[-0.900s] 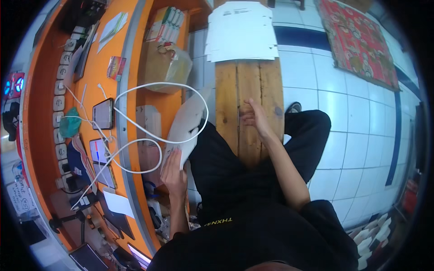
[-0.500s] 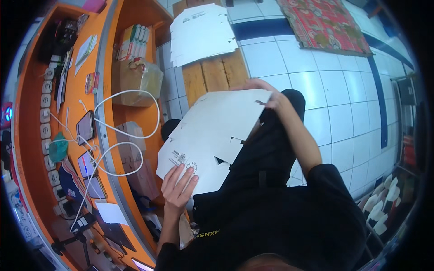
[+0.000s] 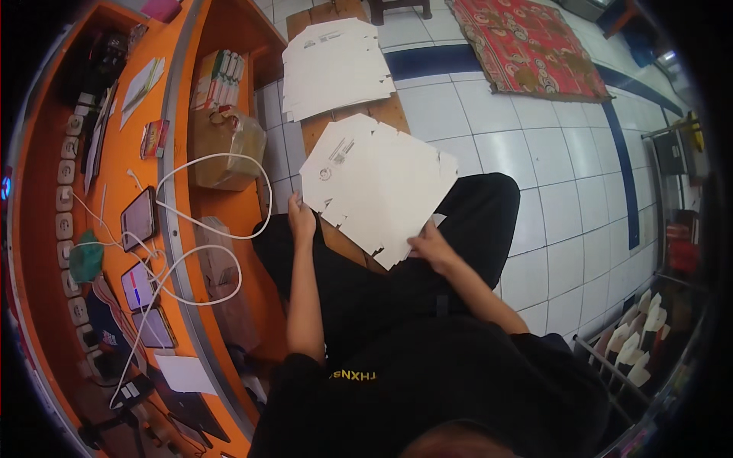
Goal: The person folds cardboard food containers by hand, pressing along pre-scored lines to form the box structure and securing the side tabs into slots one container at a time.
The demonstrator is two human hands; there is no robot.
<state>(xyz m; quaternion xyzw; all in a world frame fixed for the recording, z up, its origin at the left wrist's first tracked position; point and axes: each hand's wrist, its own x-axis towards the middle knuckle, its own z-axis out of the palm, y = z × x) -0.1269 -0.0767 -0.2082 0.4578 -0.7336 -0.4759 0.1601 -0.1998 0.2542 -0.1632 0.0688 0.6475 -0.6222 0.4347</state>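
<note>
White flat die-cut cardboard sheet (image 3: 378,187), unfolded, with tabs and notched edges plus small printed marks near its upper left corner, lies tilted over the lap and the near end of a wooden bench, gripped at its left edge and lower right edge.

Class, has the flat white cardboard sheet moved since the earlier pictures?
Yes. The white cardboard sheet came off the orange counter side onto the wooden bench, held by both hands.

I sit in a small shop; an orange counter (image 3: 122,164) carries charging phones (image 3: 138,217), and flat white cartons (image 3: 336,65) are stacked nearby.
</note>
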